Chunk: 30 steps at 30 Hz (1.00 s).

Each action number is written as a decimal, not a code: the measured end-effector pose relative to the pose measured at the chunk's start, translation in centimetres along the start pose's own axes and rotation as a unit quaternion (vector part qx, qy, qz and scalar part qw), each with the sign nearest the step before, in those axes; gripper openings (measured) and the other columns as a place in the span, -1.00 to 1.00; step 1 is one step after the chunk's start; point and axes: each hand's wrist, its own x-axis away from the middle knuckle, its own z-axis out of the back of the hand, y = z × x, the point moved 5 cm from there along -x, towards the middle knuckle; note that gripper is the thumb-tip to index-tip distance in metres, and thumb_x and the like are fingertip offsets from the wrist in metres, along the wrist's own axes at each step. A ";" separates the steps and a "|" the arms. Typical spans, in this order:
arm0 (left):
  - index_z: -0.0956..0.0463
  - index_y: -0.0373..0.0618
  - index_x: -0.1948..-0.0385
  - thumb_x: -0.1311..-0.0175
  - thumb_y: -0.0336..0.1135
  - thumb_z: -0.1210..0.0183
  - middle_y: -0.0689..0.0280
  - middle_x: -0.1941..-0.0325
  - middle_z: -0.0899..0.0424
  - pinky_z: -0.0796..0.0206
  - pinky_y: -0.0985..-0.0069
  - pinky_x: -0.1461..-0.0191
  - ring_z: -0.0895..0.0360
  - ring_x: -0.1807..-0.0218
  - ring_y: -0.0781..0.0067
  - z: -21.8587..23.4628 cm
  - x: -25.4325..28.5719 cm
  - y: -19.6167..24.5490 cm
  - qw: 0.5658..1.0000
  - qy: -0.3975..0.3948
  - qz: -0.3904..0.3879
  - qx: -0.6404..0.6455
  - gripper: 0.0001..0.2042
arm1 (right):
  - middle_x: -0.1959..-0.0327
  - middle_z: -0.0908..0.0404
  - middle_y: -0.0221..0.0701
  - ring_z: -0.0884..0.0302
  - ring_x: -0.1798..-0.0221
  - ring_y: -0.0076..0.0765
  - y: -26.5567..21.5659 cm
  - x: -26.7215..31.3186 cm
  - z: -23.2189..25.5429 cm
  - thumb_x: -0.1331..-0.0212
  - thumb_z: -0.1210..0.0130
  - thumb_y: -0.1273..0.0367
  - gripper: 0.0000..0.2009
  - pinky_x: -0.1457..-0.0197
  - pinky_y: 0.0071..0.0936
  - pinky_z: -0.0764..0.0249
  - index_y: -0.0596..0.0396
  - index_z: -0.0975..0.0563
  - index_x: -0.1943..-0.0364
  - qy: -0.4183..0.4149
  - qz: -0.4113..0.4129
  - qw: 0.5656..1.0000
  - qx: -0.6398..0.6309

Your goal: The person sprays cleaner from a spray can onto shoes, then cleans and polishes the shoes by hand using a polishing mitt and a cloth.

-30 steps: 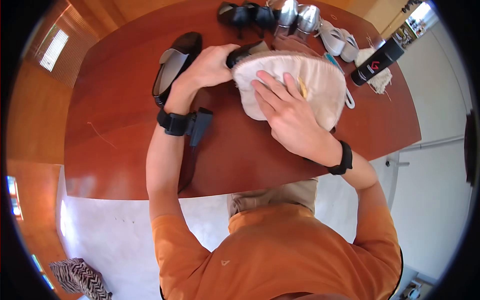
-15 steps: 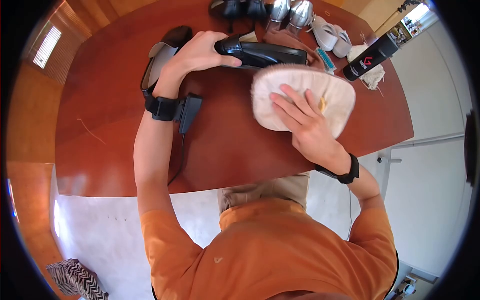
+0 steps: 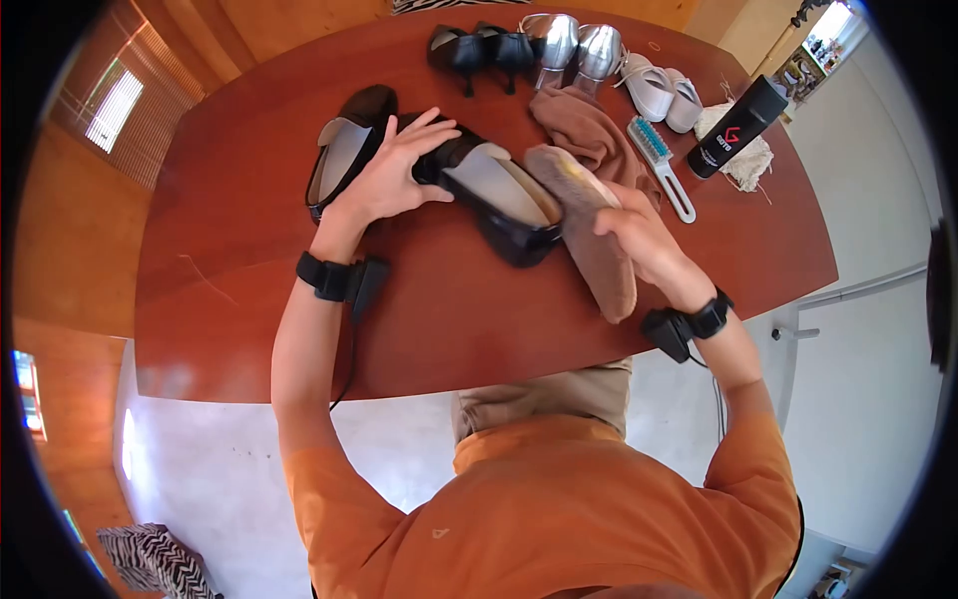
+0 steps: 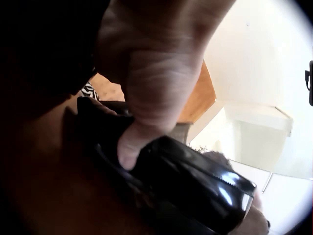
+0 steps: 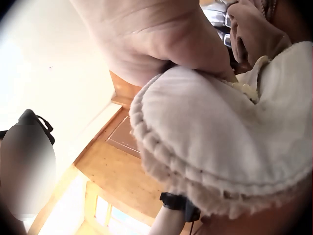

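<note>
The left hand (image 3: 392, 172) is spread at one end of a black shoe (image 3: 496, 195), which lies with its pale lining facing up. In the left wrist view, the thumb of that hand (image 4: 156, 83) rests against the glossy black shoe (image 4: 195, 178). The right hand (image 3: 647, 243) pinches a fuzzy brown pad (image 3: 589, 235) between thumb and fingers, tilted on edge beside the shoe. Its pale, stitched fabric side (image 5: 215, 122) shows in the right wrist view under the right hand (image 5: 161, 39); the fingertips are mostly hidden there.
Another black shoe (image 3: 344, 155) lies left. Behind are black heels (image 3: 459, 52), silver heels (image 3: 554, 42) and white shoes (image 3: 651, 88). A brown cloth (image 3: 589, 125), a brush (image 3: 661, 165), a black can (image 3: 738, 130) and a white cloth (image 3: 746, 160) lie right. The table edge (image 3: 399, 399) is near the body.
The right hand has moved off the pad's flat pale face and turned the pad on edge, fuzzy side showing. The black shoe has tipped opening-up and angled toward the body; the left fingers have spread.
</note>
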 end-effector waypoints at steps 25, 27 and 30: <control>-0.42 -0.35 0.12 -0.27 0.04 0.10 0.15 0.21 -0.51 -0.46 0.46 0.33 -0.52 0.34 0.29 -3.2 -0.2 -2.8 0.811 0.079 0.344 0.467 -0.49 | 0.43 -0.40 -0.53 -0.24 0.38 -0.60 -4.3 -13.5 -3.7 0.20 0.15 0.56 -0.55 0.36 -0.70 -0.19 0.21 -0.47 0.08 -0.089 0.187 0.969 0.132; -0.41 -0.36 0.11 -0.27 0.03 0.10 0.11 0.14 -0.52 -0.47 0.47 0.31 -0.53 0.34 0.31 -3.2 0.0 -2.9 0.821 0.074 0.322 0.466 -0.49 | 0.40 -0.45 -0.51 -0.30 0.32 -0.58 -3.0 -15.6 -4.3 0.16 0.15 0.54 -0.59 0.30 -0.66 -0.25 0.24 -0.46 0.10 -0.113 0.217 0.949 0.200; -0.37 -0.36 0.05 -0.27 0.04 0.11 0.09 0.08 -0.50 -0.48 0.45 0.32 -0.53 0.31 0.25 -2.9 0.4 -2.4 0.813 0.060 0.327 0.478 -0.47 | 0.36 -0.49 -0.46 -0.36 0.24 -0.54 -2.0 -16.7 -4.0 0.13 0.18 0.54 -0.62 0.19 -0.61 -0.31 0.27 -0.45 0.12 -0.072 0.232 0.934 0.261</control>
